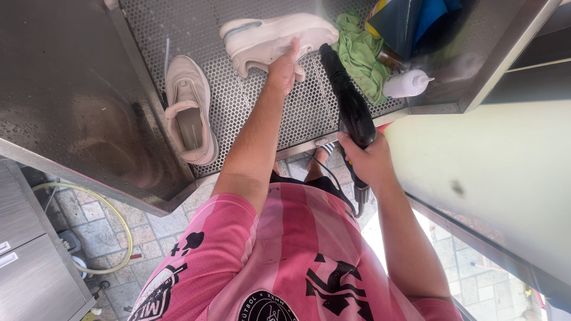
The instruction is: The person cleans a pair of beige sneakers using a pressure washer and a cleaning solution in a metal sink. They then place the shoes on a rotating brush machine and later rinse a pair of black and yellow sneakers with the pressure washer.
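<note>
A perforated steel tabletop inside a metal basin carries two white sneakers: one sneaker lies on its sole at the left, apart from both hands, and the other, a white shoe, lies tipped on its side at the far edge with the left hand pressed on it, fingers curled over its upper. The right hand has its fingers wrapped tight around the grip of a black spray gun whose nozzle points at that tipped shoe, and beyond the gun lie a crumpled green cloth and, just beside it, a small white squeeze bottle.
</note>
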